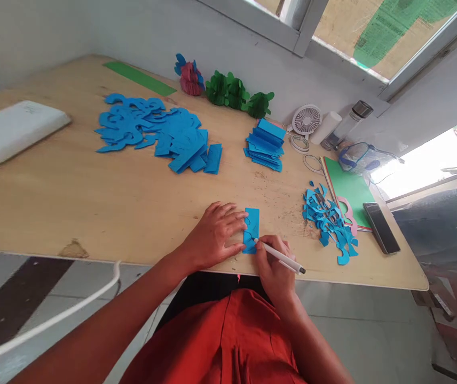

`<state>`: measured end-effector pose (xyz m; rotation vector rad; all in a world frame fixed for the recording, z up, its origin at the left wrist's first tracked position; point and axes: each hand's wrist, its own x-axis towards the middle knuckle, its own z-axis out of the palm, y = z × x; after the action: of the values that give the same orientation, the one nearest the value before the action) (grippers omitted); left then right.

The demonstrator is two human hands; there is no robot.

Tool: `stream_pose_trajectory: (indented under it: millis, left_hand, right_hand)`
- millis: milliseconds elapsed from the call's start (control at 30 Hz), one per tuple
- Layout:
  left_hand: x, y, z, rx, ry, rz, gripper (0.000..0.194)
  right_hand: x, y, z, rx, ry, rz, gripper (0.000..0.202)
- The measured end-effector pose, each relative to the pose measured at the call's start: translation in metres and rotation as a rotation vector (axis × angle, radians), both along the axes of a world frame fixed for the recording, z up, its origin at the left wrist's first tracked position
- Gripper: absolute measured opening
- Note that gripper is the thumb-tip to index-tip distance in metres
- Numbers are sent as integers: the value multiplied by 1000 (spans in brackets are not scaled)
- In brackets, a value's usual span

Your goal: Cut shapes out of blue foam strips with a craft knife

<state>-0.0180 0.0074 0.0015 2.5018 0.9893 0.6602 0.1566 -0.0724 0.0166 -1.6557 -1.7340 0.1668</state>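
Note:
A small blue paper rectangle (253, 223) lies flat near the table's front edge, with curved dark lines drawn on it. My left hand (219, 234) rests on the table with fingers spread, the fingertips touching the paper's left edge. In my right hand (275, 264) is a white pen (282, 257), its tip on the lower right part of the paper and its dark end pointing right. A stack of blue paper pieces (266, 144) sits behind the paper. Farther left is a heap of blue cut-out shapes (132, 121) beside folded blue pieces (213, 159).
Blue scraps (328, 216) lie at the right, by a green sheet (351, 186) and a phone (381, 228). Along the wall stand green paper figures (228, 89), a small fan (307, 119) and a bottle (346, 125). A white device (16, 130) lies far left.

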Motion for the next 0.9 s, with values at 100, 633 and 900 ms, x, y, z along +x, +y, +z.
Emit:
stream_pose_trajectory:
  millis: [100,633,900]
  left_hand:
    - [0,0,1,-2,3,4,31]
    - [-2,-1,0,2,0,-6,37]
    - [-2,0,-1,-3,-11,-6,35]
  right_hand:
    - [0,0,0,9,4,5,19]
    - [-2,-3,0,-36,38,-11,21]
    - [-2,-1,0,-28,41,-17,22]
